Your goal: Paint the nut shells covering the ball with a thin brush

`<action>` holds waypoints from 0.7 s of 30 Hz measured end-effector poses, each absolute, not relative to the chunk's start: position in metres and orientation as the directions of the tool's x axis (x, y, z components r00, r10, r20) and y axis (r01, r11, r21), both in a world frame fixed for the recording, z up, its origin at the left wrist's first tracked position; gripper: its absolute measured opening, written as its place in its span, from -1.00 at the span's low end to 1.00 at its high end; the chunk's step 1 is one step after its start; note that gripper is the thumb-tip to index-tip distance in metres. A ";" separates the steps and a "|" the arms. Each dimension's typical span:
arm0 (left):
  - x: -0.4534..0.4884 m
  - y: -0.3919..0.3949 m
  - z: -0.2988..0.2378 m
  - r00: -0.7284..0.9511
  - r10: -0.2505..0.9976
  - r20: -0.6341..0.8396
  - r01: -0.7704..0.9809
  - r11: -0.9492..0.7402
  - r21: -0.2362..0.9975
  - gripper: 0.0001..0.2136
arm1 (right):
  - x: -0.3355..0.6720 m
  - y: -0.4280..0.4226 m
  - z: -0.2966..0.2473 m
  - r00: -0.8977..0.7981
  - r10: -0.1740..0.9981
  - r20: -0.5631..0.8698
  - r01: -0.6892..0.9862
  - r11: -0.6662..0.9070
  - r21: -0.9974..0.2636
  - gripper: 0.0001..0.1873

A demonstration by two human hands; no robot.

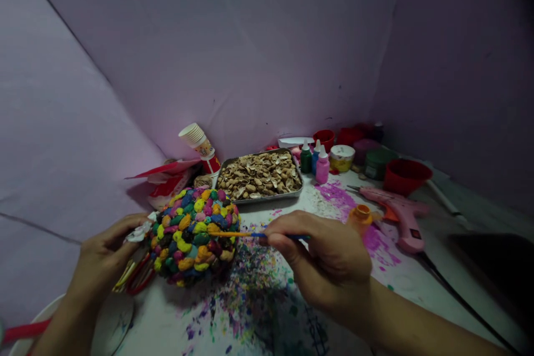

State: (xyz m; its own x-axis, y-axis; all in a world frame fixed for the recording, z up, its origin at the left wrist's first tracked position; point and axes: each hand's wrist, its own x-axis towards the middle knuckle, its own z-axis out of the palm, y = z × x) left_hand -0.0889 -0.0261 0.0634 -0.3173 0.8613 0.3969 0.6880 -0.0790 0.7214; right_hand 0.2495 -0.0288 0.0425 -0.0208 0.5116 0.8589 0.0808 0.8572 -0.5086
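A round ball covered in painted peanut shells (194, 239), in many colours, sits over the paint-spattered table. At its left side my left hand (106, 253) is closed on a crumpled white tissue (142, 229), which presses against the ball. My right hand (325, 253) pinches a thin paintbrush (237, 234) with a blue handle, held level. Its orange tip touches the front of the ball, on or beside an orange shell. Just beyond my right hand stands an open orange paint bottle (359, 218), partly hidden by the hand.
A metal tray (267, 198) of peanut shells lies behind the ball, near stacked paper cups (198, 142). Green, blue and pink paint bottles (322, 167) stand beside it. At right lie a pink glue gun (406, 214) with its cord and a red cup (404, 177). Red-handled scissors (139, 278) are at left.
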 end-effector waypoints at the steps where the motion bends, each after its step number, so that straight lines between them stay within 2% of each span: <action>1: -0.089 -0.026 0.063 -0.320 0.863 0.390 0.685 -0.074 0.725 -0.71 | 0.249 -0.029 0.043 -0.030 0.505 0.862 0.073 0.862 -0.502 -0.89; 9: -0.087 -0.027 0.065 -0.313 0.856 0.412 0.694 -0.090 0.714 -0.72 | 0.248 -0.028 0.040 -0.008 0.508 0.861 0.097 0.858 -0.505 -0.89; 16: -0.089 -0.027 0.064 -0.305 0.880 0.364 0.707 -0.047 0.706 -0.69 | 0.251 -0.028 0.042 0.010 0.511 0.859 0.066 0.857 -0.511 -0.89; 19: -0.087 -0.028 0.066 -0.283 0.880 0.382 0.733 -0.059 0.678 -0.68 | 0.251 -0.027 0.043 0.062 0.559 0.827 0.018 0.827 -0.561 -0.90; 21: -0.084 -0.029 0.068 -0.218 0.874 0.434 0.803 -0.092 0.588 -0.65 | 0.250 -0.025 0.043 0.143 0.624 0.768 -0.058 0.780 -0.623 -0.87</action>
